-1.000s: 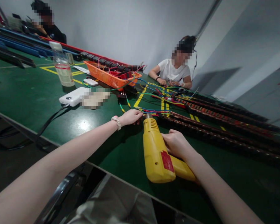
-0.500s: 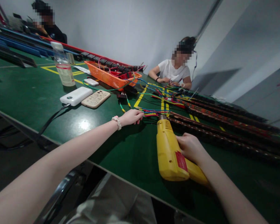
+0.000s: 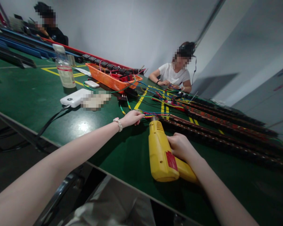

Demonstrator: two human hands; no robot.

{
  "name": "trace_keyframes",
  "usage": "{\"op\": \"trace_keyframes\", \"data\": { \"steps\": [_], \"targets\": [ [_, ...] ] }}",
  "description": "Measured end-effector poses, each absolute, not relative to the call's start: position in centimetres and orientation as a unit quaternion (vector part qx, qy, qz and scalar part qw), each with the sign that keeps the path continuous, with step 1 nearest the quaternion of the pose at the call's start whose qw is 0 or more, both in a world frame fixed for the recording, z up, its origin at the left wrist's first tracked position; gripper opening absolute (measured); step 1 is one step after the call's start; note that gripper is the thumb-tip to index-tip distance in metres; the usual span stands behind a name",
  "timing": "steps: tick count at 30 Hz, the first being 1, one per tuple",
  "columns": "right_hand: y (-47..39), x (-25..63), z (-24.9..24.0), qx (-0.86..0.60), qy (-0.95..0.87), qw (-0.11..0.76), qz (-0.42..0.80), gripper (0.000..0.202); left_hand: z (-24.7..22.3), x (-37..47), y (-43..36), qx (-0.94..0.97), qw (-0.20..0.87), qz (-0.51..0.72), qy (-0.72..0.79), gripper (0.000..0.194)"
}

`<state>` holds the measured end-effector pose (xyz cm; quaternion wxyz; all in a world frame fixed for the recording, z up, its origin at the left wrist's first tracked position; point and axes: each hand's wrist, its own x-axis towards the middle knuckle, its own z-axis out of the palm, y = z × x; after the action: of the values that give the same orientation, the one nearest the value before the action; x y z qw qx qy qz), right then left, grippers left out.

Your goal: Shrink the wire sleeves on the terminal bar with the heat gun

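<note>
A person's two bare arms reach from the near edge of a green table (image 3: 122, 157) marked with yellow lines. The left hand (image 3: 133, 118), a pale beaded bracelet (image 3: 118, 124) at its wrist, has its fingers closed on the ends of a bundle of coloured wires (image 3: 157, 113) in red, blue, yellow and green. The right hand (image 3: 182, 147) is wrapped around the handle of a yellow heat gun (image 3: 161, 153) with a red label. The gun is above the table's near side, its body toward the near edge and its metal nozzle (image 3: 154, 119) pointing away, right beside the wires; whether the two touch cannot be told.

From the wires, long dark strips with copper-coloured lines (image 3: 217, 141) run toward the table's right end. Toward the far edge, beyond the left hand, an orange basket (image 3: 103, 78) holds red and black parts and wires. Left of it stands a clear bottle (image 3: 65, 73) with a white cap. Nearer the near edge lies a white block (image 3: 74, 98) with a black cable (image 3: 49, 122) dropping over that edge, beside a blurred beige item (image 3: 96, 101). At the far edge, a co-worker in a white shirt (image 3: 173, 74) sits with both hands on the table.
</note>
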<state>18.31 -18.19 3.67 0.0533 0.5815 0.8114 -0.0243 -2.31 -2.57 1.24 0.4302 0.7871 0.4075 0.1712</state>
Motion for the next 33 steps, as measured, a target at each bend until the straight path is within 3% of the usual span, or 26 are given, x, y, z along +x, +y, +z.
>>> {"op": "trace_keyframes", "data": {
  "steps": [14,33],
  "targets": [
    [-17.3,15.1,4.0,0.534,0.842,0.064,-0.038,0.021,1.1,-2.0,-2.4,0.756,0.461,0.189,0.425,0.058],
    [-18.4,18.8,3.1,0.582,0.811,0.028,-0.055,0.016,0.9,-2.5,-2.2,0.801,0.427,0.174,0.381,0.058]
  ]
}}
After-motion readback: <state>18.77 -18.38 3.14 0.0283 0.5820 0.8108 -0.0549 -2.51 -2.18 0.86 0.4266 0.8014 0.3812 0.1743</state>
